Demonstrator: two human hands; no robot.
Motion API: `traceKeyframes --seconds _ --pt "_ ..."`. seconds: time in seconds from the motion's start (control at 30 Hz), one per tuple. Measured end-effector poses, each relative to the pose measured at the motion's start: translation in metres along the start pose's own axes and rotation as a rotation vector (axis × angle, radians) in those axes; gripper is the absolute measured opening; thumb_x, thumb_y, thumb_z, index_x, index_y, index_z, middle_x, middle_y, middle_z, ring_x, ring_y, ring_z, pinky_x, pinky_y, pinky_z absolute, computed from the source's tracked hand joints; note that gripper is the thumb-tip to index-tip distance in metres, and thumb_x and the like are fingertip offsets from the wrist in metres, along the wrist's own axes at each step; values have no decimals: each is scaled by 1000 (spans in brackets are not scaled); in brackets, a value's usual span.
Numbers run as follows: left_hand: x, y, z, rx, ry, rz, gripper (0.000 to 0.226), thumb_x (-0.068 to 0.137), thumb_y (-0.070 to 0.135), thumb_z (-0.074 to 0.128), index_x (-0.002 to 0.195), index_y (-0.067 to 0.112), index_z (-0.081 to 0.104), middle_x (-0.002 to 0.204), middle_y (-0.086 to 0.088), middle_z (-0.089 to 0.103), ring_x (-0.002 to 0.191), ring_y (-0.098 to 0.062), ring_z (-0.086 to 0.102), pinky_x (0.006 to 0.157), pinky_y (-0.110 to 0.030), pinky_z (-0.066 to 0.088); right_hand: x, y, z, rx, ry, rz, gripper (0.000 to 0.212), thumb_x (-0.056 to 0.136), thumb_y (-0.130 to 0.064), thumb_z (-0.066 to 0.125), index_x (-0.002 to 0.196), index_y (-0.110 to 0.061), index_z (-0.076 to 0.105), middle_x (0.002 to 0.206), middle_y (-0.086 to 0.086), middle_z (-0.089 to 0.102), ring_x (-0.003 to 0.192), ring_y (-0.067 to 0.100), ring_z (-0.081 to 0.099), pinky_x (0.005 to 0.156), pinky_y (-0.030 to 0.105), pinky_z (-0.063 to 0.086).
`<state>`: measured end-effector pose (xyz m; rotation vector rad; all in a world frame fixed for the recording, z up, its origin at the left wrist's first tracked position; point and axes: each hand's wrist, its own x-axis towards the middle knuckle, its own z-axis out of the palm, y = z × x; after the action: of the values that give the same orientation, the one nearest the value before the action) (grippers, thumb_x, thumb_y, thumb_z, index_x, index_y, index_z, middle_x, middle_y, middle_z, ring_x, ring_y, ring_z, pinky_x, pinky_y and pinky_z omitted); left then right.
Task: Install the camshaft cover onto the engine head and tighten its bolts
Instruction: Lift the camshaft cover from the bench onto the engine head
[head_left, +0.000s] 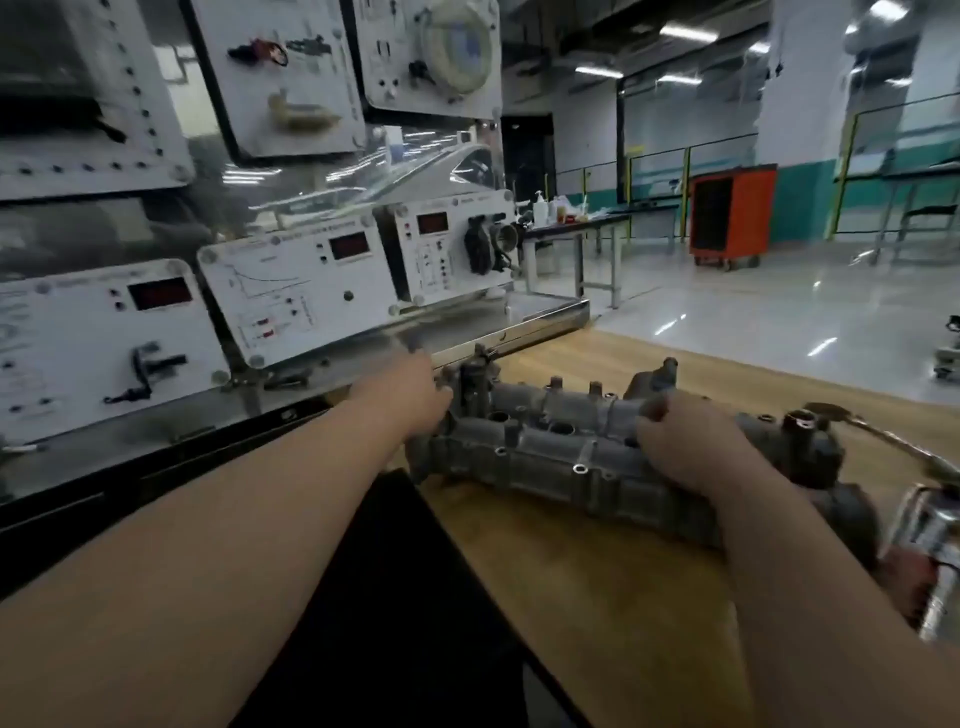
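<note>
From the head view, the cover (550, 447) lies on the wooden counter (597, 597) between the two hands. The left hand (415, 400) grips its left end, though motion blur hides how most of the fingers lie. The right hand (691, 447) clamps over the top right of the middle, fingers curled across the upper edge. The cover is a long grey casting. Its long axis runs across the counter from far left to near right, with bolt bosses and round openings facing up, and its darker right end shows past the right hand. A chrome tool (930, 540) lies on the counter just beyond that end, by the right forearm. Behind the counter on the left stand white panels (301, 280) with red displays. Farther back are a glossy pale floor (779, 301), a table (576, 223) with bottles, and an orange cart (732, 218) against a green-banded wall.
</note>
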<state>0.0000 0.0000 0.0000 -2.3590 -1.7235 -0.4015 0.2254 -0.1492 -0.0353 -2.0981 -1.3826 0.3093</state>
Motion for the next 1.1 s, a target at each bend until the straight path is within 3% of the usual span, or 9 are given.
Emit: traceKeyframes --seconds 0.13,0.2,0.27,0.4,0.5,0.63,0.77,1.0,1.1 --pt "33 8 19 50 -61 -25 38 94 44 45 111 12 56 88 -7 56 78 -22 51 65 -32 42 3 -21 15 -268 -313 -63 43 85 -47 64 118 -21 55 96 -4 55 81 11 51 61 23 41" --pt "41 10 28 19 -53 -31 38 96 44 43 106 10 58 79 -5 53 74 -22 52 63 -33 42 0 -23 12 -313 -358 -28 68 75 -52 73 131 -25 46 116 -1 54 90 15 50 74 27 43" --pt "43 8 38 6 7 -47 38 96 46 41 100 11 57 79 -5 53 73 -23 52 60 -32 41 -1 -18 1 -377 -366 23 78 70 -51 77 136 -28 42 124 1 52 98 19 48 84 34 43" --pt "43 11 56 0 141 -80 35 96 49 39 94 16 51 82 -5 49 74 -24 46 58 -31 35 -1 6 -16 -458 -405 110 70 69 -49 80 128 -26 51 111 0 56 98 21 54 90 38 47" --pt "50 13 59 11 142 -88 38 96 46 39 96 12 55 85 -8 52 76 -25 48 58 -32 35 6 16 -11 -487 -366 88 69 68 -47 82 126 -28 49 105 -1 55 91 19 53 81 34 44" --pt "54 11 64 -27 170 -73 39 98 41 36 100 9 59 87 -9 54 77 -25 49 61 -33 37 12 19 10 -555 -349 38 75 67 -49 81 129 -28 45 112 -2 46 96 19 51 85 34 45" --pt "55 7 67 -44 204 -82 37 96 40 38 98 10 60 87 -8 54 78 -25 49 64 -33 38 12 22 12 -569 -296 4 77 64 -53 81 127 -29 45 110 -4 41 93 17 47 77 30 40" --pt "56 5 66 32 194 -54 40 98 39 34 101 8 59 96 -12 60 96 -31 56 98 -44 33 8 32 9 -481 -231 -117 56 67 -58 75 115 -35 58 105 -14 50 89 10 51 76 31 45" --pt "51 2 61 92 174 -65 38 99 38 32 89 11 57 77 -6 52 81 -28 51 81 -38 28 7 34 9 -434 -219 -137 60 68 -55 76 120 -34 57 105 -15 45 92 10 49 80 30 44"
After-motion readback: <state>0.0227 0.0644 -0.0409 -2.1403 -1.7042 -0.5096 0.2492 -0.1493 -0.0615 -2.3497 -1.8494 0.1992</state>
